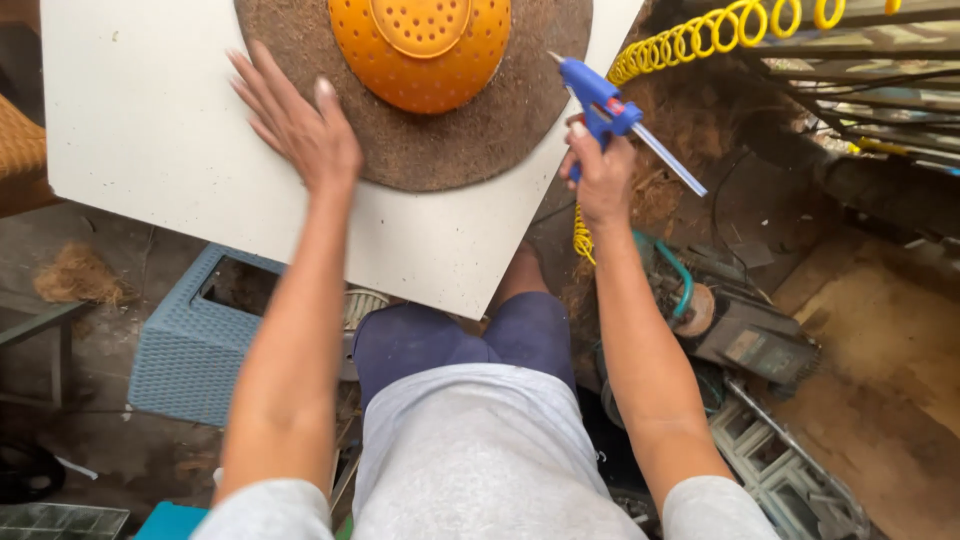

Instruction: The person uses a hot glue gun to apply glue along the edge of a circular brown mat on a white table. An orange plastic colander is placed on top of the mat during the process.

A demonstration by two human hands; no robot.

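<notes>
My left hand point(298, 125) lies flat with fingers spread, partly on a white board point(150, 130) and touching the edge of a round brown fibre mat point(470, 140). An orange perforated bowl point(420, 50) sits upside down on the mat. My right hand point(600, 175) grips a blue glue gun point(598, 95) beside the board's right edge. The gun's nozzle points up and left toward the mat, and a clear glue stick point(672, 160) pokes out of its back.
A blue woven plastic basket point(190, 350) stands on the floor under the board. A yellow coiled hose point(700, 35) runs at the top right. Loose brown fibre point(75, 275) lies at the left. Tools, cables and frames point(760, 350) clutter the right floor.
</notes>
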